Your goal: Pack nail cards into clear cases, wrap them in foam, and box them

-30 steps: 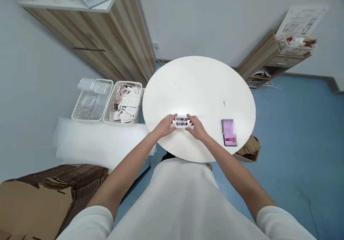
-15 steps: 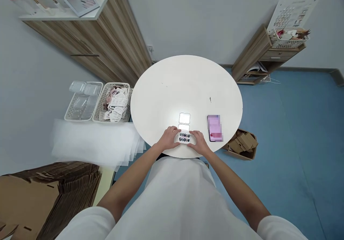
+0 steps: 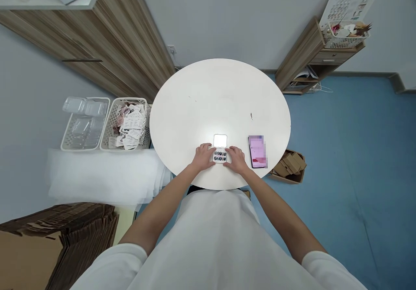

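A small white card of press-on nails [image 3: 220, 155], with dark and pale nails in two rows, lies at the bottom half of a hinged case on the white table. The case's clear lid [image 3: 220, 140] is folded back, away from me. My left hand [image 3: 203, 156] grips the left edge of the card between thumb and fingers. On the opposite edge, my right hand [image 3: 237, 159] holds it the same way. My fingers partly cover both sides, so I cannot tell whether they also touch the case. A phone [image 3: 258, 152] with a pink screen lies right of my right hand.
The oval table [image 3: 221, 91] bears a small dark mark at its right. Left of it stand a white basket of cards [image 3: 144, 123], a basket of clear plastic boxes [image 3: 66, 138], translucent sheets [image 3: 100, 177] and stacked cardboard [image 3: 29, 255]. A carton [image 3: 287, 180] sits on the floor, right.
Both hands have moved the nail card away from me, from below the open case onto its near half. The whole view has shifted slightly.
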